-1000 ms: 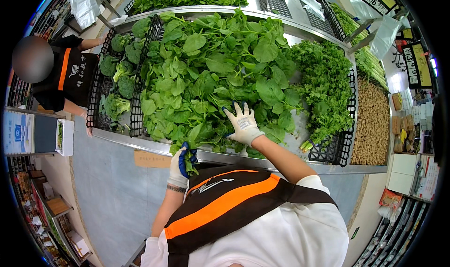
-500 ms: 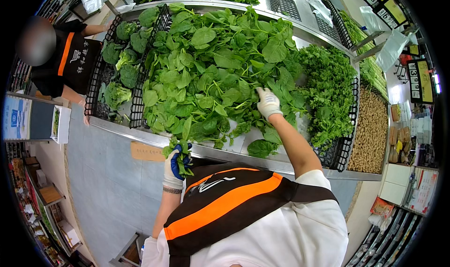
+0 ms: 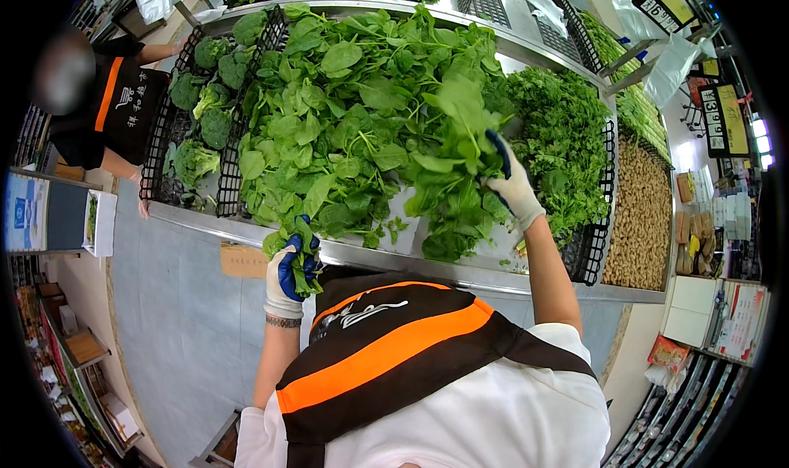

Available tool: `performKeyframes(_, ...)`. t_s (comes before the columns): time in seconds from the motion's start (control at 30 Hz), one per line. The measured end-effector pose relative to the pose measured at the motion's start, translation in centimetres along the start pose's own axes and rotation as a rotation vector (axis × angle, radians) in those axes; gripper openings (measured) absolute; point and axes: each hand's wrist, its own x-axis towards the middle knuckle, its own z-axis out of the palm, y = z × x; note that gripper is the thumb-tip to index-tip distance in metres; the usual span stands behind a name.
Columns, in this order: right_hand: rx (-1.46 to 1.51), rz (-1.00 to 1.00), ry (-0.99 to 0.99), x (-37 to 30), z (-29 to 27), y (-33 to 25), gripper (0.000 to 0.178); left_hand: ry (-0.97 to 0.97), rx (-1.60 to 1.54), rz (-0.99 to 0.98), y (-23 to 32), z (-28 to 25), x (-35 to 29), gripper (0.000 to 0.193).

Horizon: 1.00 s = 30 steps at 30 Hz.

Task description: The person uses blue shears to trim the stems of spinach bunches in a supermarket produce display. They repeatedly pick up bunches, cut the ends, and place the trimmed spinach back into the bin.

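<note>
A broad heap of leafy greens (image 3: pixel 353 115) with rounded leaves and pale stems covers the middle of the metal display counter (image 3: pixel 353 253). My left hand (image 3: pixel 288 281), in a white glove with blue palm and fingers, is closed around a small bunch of the same greens (image 3: pixel 306 287) just off the counter's near edge. At the heap's right side, my right hand (image 3: pixel 516 180), gloved alike, curls its fingers and thumb about a clump of leafy greens (image 3: pixel 460 152). Some leaves of that clump are blurred by motion.
Broccoli (image 3: pixel 197 160) fills a black crate at the left, where a co-worker (image 3: pixel 115 98) in a dark apron stands. To the right lie curly-leaved greens (image 3: pixel 567 131), then peanuts (image 3: pixel 641 213). Plastic bags (image 3: pixel 667 72) hang at the far right.
My right hand has moved right from atop the heap, shifting a clump of greens with it. More of the counter's bare surface shows mid-front. My left hand still holds its bunch.
</note>
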Motion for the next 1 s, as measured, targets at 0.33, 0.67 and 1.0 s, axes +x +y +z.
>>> performKeyframes(0.33,-0.222,0.182,0.381,-7.5,-0.9,8.3,0.038,-0.001,0.016,-0.052,-1.0,-0.9,-1.8,0.05)
performKeyframes(0.67,-0.514,0.091,0.138,-4.6,5.6,7.2,0.038,0.064,0.001,-0.042,-1.9,-0.6,-1.5,0.036)
performKeyframes(1.0,-0.937,0.093,0.151,8.8,4.9,7.7,0.053,0.041,0.038,-0.018,-1.3,-1.2,-1.7,0.043)
